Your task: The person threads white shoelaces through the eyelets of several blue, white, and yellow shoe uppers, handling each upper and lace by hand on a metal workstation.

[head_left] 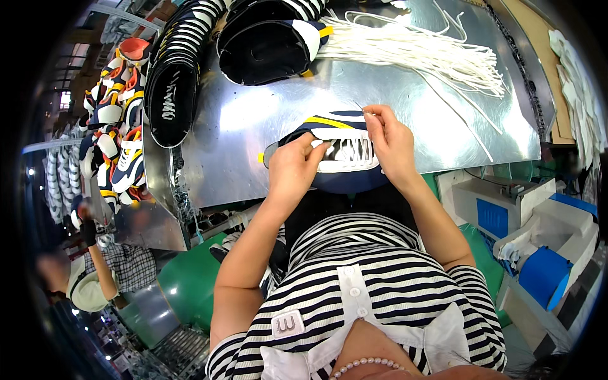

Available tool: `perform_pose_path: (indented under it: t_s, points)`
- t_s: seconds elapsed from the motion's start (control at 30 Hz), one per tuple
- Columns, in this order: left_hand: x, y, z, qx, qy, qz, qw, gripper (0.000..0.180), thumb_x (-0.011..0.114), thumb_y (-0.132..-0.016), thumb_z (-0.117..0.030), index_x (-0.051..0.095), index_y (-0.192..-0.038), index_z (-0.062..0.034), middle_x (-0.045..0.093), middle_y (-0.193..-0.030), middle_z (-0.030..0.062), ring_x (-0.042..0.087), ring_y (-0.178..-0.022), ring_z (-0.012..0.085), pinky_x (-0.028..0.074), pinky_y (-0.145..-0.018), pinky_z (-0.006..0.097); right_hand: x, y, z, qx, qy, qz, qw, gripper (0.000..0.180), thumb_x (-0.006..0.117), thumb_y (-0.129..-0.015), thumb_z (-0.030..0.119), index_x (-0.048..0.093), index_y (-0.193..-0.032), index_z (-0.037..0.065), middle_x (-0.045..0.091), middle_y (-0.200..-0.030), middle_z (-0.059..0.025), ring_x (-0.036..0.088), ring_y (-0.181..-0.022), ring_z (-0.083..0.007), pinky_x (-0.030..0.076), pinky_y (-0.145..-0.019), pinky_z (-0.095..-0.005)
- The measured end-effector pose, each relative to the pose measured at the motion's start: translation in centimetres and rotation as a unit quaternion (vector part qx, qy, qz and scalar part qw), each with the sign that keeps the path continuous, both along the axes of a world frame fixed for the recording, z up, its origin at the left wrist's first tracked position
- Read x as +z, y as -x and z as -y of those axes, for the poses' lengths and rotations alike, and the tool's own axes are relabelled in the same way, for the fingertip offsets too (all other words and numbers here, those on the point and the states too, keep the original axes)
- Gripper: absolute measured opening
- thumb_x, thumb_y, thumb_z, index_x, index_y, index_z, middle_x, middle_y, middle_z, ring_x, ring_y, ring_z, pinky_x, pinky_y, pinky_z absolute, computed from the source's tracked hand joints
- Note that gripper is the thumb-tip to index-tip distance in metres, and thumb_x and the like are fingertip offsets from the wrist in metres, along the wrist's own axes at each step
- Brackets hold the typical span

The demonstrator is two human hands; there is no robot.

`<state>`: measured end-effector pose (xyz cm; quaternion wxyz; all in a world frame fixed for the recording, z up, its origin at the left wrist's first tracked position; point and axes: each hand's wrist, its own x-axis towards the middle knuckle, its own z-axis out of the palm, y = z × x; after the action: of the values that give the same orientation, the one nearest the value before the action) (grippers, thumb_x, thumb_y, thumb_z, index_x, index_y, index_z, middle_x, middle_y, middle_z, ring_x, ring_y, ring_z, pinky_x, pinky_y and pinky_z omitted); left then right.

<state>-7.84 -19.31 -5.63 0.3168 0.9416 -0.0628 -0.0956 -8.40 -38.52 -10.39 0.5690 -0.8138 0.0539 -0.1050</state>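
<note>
A navy, white and yellow shoe upper (347, 182) lies sideways at the near edge of the metal table, with white shoelace (354, 151) crossing its eyelet rows. My left hand (291, 166) is closed on the upper's collar side, thumb and forefinger pinched beside the lacing. Over the toe side, my right hand (391, 144) is closed too. A thin pointed thing sticks out past its pinched fingertips; whether it is a lace tip or a small tool I cannot tell. My palms hide both ends of the upper.
White laces (418, 54) lie in a loose bundle at the back. Nested shoe uppers (172, 104) stand in rows at the back left. More sports shoes (126, 158) hang beyond the table's left edge. A white and blue machine (538, 247) is at right; a co-worker (95, 278) is at lower left.
</note>
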Motion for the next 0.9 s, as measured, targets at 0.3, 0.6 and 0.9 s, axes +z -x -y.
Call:
perform_pose_path:
  t_s: [0.3, 0.6, 0.9]
  points:
    - [0.0, -1.4, -0.6, -0.102, -0.021, -0.023, 0.994, 0.014, 0.067, -0.081, -0.020, 0.074, -0.085, -0.0078, 0.061, -0.062, 0.0104, 0.058, -0.057, 0.0273, 0.046, -0.057, 0.038, 0.2, -0.1, -0.3, -0.007, 0.095, -0.004, 0.995, 0.019, 0.057, -0.098, 0.023, 0.062, -0.105, 0.006, 0.069, -0.078, -0.0154, 0.067, -0.070, -0.0330, 0.050, -0.063, -0.0405]
    - [0.5, 2.8, -4.9, -0.176, 0.053, 0.262, 0.947, 0.019, 0.068, -0.084, -0.005, 0.064, -0.103, -0.0023, 0.066, -0.102, 0.0163, 0.061, -0.091, 0.0354, 0.049, -0.080, 0.041, -0.8, -0.2, 0.2, -0.013, 0.074, 0.010, 0.997, 0.018, 0.055, -0.098, 0.018, 0.063, -0.106, 0.003, 0.065, -0.074, -0.0112, 0.061, -0.066, -0.0221, 0.046, -0.061, -0.0336]
    - [-3.5, 10.0, -7.1, 0.289, 0.685, -0.265, 0.614, 0.046, 0.067, -0.093, -0.019, 0.048, -0.132, -0.0024, 0.058, -0.123, 0.0113, 0.058, -0.113, 0.0236, 0.047, -0.102, 0.041, 1.0, -0.8, -4.3, 0.115, -0.081, -0.066, 0.988, 0.019, 0.053, -0.100, 0.017, 0.063, -0.106, 0.001, 0.057, -0.069, -0.0017, 0.051, -0.063, -0.0092, 0.041, -0.059, -0.0255]
